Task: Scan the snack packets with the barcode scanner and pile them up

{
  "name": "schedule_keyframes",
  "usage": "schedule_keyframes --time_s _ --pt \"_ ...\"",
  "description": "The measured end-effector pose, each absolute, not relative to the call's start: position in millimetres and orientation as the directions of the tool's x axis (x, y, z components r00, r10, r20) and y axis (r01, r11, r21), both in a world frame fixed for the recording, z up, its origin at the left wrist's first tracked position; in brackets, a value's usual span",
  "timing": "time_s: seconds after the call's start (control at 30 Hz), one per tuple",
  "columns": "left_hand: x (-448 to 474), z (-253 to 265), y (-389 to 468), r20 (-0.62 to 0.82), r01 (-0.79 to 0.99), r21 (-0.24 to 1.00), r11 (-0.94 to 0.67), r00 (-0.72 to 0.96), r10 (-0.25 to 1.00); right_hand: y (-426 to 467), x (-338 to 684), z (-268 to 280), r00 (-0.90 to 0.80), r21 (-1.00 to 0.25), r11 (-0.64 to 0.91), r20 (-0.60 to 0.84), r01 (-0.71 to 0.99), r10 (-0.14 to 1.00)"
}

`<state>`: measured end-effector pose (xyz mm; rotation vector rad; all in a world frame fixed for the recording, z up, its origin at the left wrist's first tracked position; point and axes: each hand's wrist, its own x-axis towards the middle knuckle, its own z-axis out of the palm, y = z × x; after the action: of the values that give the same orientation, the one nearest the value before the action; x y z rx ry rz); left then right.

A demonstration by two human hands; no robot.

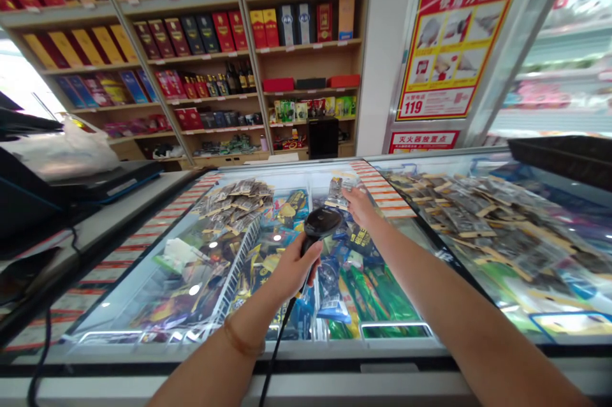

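Observation:
My left hand is wrapped round the handle of a black barcode scanner, whose cable runs down over the freezer's front edge. Farther out, my right hand pinches the edge of a small clear-and-brown snack packet above the glass lid. The scanner's head is close to the packet, a little nearer to me. On the left part of the glass lies a pile of similar packets. A larger heap of packets covers the glass on the right.
Under the freezer lid, wire baskets hold bagged ice creams. A counter with a white plastic bag and black equipment stands at left. Shelves of boxes and bottles line the back. A black tray sits at far right.

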<state>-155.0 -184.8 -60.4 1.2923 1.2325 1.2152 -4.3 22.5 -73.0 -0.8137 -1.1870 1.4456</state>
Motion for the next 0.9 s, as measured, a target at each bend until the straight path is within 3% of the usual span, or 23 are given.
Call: schedule_keyframes --time_s 0.57,0.77,0.9 --pt "-153.6 -59.8 -187.0 0.046 0.025 0.999 -0.047 0.036 0.998 33.9 -5.1 -86.8 -0.244 -0.964 0.076 0.14 -0.255 0.96" --pt "-152.2 -57.5 -185.0 0.043 0.046 0.998 -0.043 0.009 0.999 41.1 -4.2 -93.7 -0.106 -0.99 0.13 0.135 -0.056 0.985" --pt "-152.5 -50.0 -186.4 0.001 -0.011 1.0 -0.002 -0.115 0.993 38.5 -3.4 -92.7 0.013 -0.983 0.126 0.129 0.13 0.992"
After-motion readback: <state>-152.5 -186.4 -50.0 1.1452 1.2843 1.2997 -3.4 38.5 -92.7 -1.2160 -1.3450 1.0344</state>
